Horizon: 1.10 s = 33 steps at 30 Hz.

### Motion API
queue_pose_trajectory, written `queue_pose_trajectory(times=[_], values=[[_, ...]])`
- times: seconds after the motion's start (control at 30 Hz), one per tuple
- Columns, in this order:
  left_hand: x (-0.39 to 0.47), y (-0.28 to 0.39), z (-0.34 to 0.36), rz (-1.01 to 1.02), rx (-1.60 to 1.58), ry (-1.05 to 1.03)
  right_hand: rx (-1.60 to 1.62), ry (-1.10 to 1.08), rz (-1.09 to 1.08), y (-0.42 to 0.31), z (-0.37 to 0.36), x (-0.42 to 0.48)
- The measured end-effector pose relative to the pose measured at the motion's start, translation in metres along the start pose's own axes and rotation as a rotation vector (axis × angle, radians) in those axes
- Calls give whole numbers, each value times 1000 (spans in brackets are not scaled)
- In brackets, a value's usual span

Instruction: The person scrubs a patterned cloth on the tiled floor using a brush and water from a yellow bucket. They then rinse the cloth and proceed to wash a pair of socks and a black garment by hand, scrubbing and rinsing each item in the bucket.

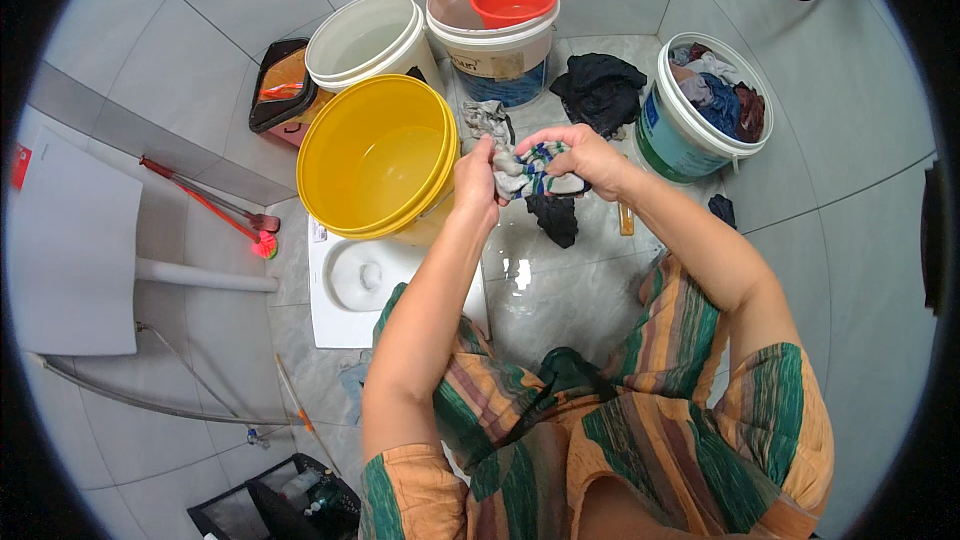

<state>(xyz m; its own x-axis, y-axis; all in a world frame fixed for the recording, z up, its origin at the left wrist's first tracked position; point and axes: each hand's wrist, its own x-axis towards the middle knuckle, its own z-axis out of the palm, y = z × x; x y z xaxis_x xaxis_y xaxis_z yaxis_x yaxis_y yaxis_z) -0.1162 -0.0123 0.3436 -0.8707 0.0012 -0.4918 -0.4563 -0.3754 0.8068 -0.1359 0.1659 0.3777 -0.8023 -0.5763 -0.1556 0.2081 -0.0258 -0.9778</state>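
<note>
Both hands grip one bunched wet-looking cloth, grey-white with blue and green stripes, above the tiled floor. My left hand closes on its left end, beside the rim of a yellow bucket. At the cloth's right side, my right hand pinches it between thumb and fingers. Under the hands a small black cloth lies on the wet floor. Just beyond them lie a grey cloth and a larger heap of black clothing.
A white bucket and another bucket with a red dipper stand at the back. Clothes fill a bucket at right. A squat toilet lies left, below a wash basin. A wooden-handled brush rests on the floor.
</note>
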Motion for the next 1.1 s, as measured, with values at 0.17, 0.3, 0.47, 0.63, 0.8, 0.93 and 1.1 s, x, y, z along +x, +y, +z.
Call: queue_pose_trajectory(times=[0.17, 0.3, 0.47, 0.63, 0.8, 0.93, 1.1], values=[[39, -14, 5, 149, -94, 133, -213, 43, -129, -5, 23, 0], [39, -6, 3, 132, -262, 206, -404, 139, -243, -16, 56, -7], [10, -10, 53, -90, -313, 166, -894, 488, -537, 28, 30, 35], [47, -37, -3, 172, -536, -58, -880, 512, -686, 33, 69, 46], [1, -18, 47, -170, -123, 270, -959, 549, -294, 40, 30, 60], [1, -5, 43, -170, -159, 123, -812, 689, -244, 34, 11, 68], [47, -15, -21, 15, -400, 45, -786, 501, -598, 31, 86, 36]])
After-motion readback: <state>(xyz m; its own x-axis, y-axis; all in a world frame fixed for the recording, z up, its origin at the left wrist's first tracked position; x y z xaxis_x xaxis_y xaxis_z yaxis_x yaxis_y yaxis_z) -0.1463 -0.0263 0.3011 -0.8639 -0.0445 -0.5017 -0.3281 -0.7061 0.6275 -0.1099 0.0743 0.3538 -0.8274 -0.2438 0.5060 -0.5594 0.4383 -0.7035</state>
